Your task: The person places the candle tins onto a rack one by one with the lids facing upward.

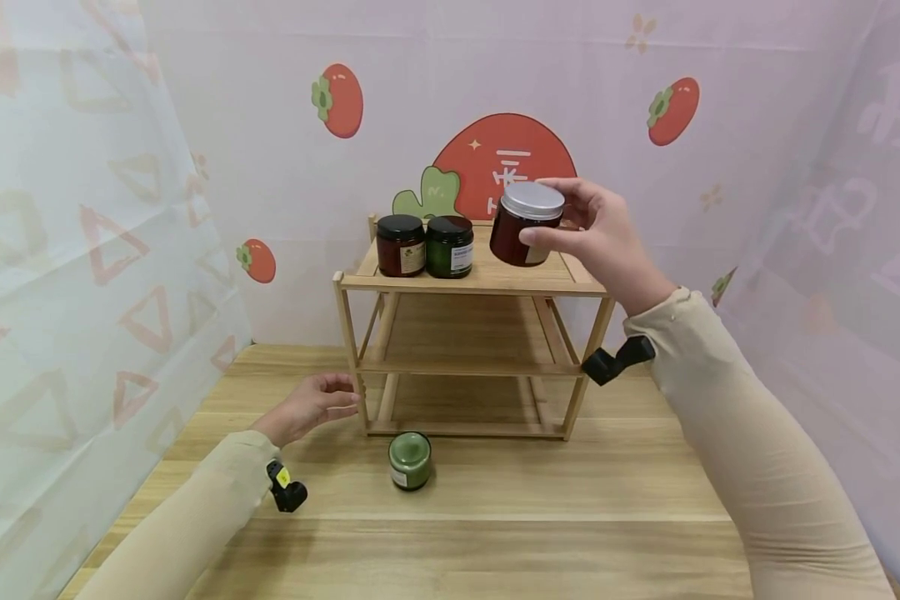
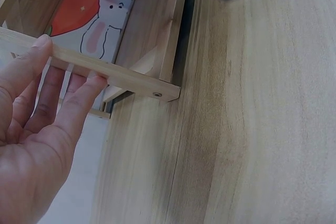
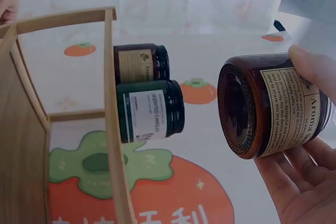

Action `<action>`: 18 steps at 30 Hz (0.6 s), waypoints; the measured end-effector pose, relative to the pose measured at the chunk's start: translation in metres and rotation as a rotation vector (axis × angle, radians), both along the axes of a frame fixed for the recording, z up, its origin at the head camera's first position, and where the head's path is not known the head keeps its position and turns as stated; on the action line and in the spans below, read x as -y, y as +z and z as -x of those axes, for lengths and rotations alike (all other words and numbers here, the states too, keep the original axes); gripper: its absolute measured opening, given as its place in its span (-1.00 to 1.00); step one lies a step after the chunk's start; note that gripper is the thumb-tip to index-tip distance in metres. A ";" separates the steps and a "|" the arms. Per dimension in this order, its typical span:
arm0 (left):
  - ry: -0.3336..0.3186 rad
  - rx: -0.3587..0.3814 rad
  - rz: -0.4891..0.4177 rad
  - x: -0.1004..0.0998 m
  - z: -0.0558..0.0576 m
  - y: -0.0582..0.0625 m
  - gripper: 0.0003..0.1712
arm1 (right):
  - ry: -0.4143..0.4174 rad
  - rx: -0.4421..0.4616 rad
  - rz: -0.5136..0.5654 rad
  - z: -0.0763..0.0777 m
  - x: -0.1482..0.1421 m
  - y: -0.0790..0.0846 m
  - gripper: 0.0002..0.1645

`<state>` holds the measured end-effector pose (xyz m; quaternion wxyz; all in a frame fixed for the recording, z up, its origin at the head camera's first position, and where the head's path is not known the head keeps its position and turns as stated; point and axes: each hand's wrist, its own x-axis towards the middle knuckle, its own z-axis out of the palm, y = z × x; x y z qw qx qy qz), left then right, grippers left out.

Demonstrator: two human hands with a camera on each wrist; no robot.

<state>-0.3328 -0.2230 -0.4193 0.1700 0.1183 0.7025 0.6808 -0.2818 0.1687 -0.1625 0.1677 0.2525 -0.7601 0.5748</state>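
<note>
Silver-lidded jar (image 1: 512, 232), dark amber in body, is located in the air above the top shelf of the wooden rack (image 1: 480, 287), gripped by the right hand (image 1: 600, 237). The thumb presses one side of the jar; the other fingers are curled around the opposite side, the gap between them set by the jar's width. The jar is slightly tilted, its lid is fitted, and its base is apart from the shelf. The left hand (image 1: 311, 407) is positioned low at the rack's front left post, with the thumb on one side and the fingers on the other, lightly pinching the wood. Two closed jars stand upright at the left of the top shelf, side by side: a black-lidded amber jar (image 1: 400, 252) with a tan label at the outer position, and a black-lidded green jar (image 1: 440, 260) with a white label reading "scented" next to it. Contents of these containers cannot be determined through the dark glass. A small green jar (image 1: 410, 454) is located on the wooden table (image 1: 570, 517), in front of the rack and near the left hand; its contents cannot be determined.
</note>
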 end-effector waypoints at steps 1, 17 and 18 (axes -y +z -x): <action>0.001 0.000 0.000 0.000 0.000 0.000 -0.67 | 0.003 0.004 0.012 0.002 0.000 0.002 -0.33; 0.017 0.008 -0.017 0.000 0.002 -0.003 -0.67 | 0.016 0.086 -0.009 0.031 0.007 0.000 -0.27; 0.018 0.009 -0.022 0.000 0.002 -0.003 -0.67 | 0.017 0.090 -0.013 0.033 0.007 -0.002 -0.26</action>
